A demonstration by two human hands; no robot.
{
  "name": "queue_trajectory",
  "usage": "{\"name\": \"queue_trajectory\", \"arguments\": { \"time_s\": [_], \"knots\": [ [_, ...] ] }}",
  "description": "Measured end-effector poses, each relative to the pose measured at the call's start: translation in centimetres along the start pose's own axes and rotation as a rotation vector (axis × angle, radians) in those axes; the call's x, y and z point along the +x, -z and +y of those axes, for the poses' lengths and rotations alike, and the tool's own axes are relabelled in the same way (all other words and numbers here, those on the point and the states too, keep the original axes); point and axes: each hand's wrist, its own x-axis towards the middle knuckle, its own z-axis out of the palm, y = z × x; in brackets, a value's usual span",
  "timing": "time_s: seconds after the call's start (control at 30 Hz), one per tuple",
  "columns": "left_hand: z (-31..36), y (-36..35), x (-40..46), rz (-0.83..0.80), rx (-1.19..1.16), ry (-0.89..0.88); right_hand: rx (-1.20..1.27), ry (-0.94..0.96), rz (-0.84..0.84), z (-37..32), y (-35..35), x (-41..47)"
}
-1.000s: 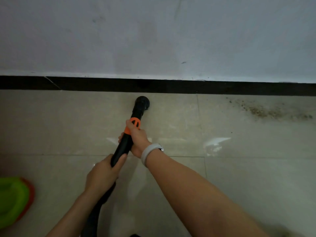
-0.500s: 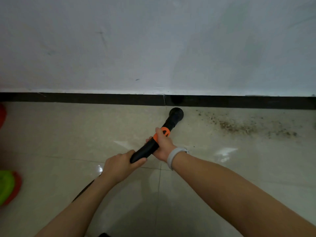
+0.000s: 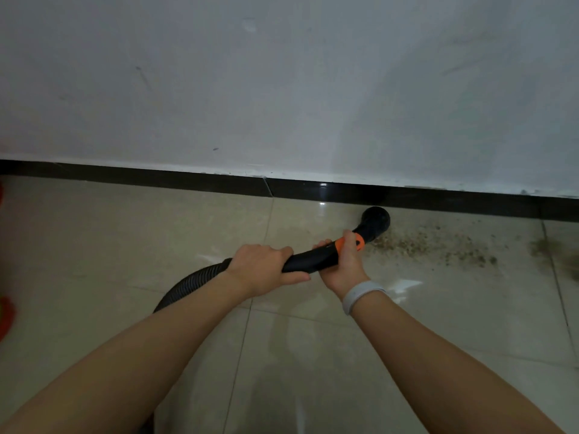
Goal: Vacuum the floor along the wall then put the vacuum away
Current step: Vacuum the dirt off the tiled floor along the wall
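Beige tiled floor (image 3: 125,245) meets a white wall (image 3: 282,89); left hand (image 3: 263,270) and right hand (image 3: 343,266) grip the vacuum wand (image 3: 313,260), nozzle (image 3: 375,220) far right beside scattered dirt (image 3: 438,245).

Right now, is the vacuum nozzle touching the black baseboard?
Apart. The head view shows a thin strip of pale floor tile between the round nozzle and the baseboard.

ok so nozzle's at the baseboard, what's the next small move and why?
Probably sweep the nozzle rightward along the baseboard. The brown debris lies on the floor just to its right, not yet picked up. The left hand and right hand both grip the wand, so control looks adequate.
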Motion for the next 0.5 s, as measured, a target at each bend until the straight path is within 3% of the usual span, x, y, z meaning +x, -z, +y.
{"name": "queue_trajectory", "arguments": {
  "time_s": [0.17,0.3,0.5],
  "knots": [
    [2.7,-1.3,2.7,0.045,-0.088,-0.080,0.010,0.135,0.035,-3.1,2.1,1.3],
    [1.9,-2.8,2.7,0.087,-0.139,-0.075,0.021,0.122,0.009,-2.4,2.1,1.5],
    [-2.9,-7.1,-2.3,0.193,-0.283,0.157,-0.181,0.035,-0.009,4.3,-0.9,1.4]
  ]
}}
